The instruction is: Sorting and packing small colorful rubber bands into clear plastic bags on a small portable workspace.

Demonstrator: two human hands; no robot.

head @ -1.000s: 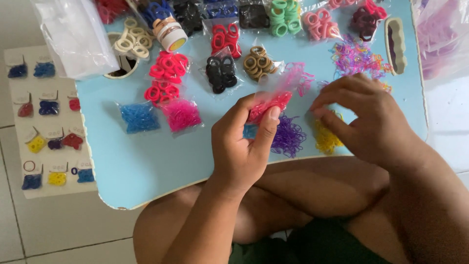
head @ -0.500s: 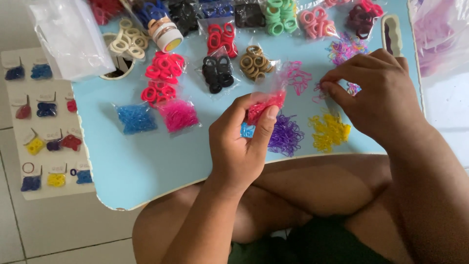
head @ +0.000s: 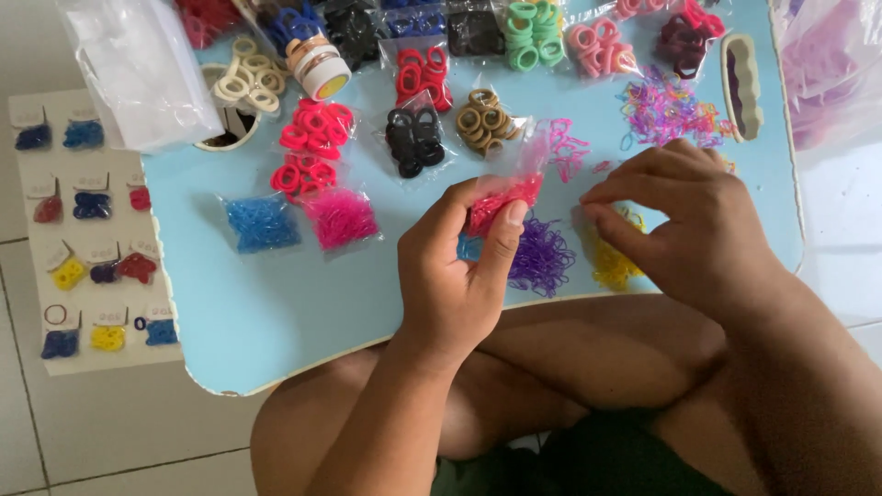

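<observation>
two hands work just above the near edge of a light blue surface (head: 276,312). the left hand (head: 455,276) pinches a small clear bag of red bands (head: 503,191) between thumb and fingertips, holding it upright with its long axis running up and away from the person, the open mouth at the far end tilted slightly to the right. the right hand (head: 684,225) sits just to the right of that bag, near but apart from it, fingers curled and drawn together over a loose heap of yellow bands (head: 608,262); whether the fingertips actually grip any bands i cannot tell, since the hand covers them. the right hand is the nearer one to the bag's mouth, which lies to its left and a little farther out. the bag looks thin, crinkled and see-through, its lower half packed with tiny red elastic loops, the upper part slack and empty. just below it on the surface lie a loose pile of purple bands (head: 542,253) and a small patch of blue bands (head: 469,248), partly hidden by the left thumb
</observation>
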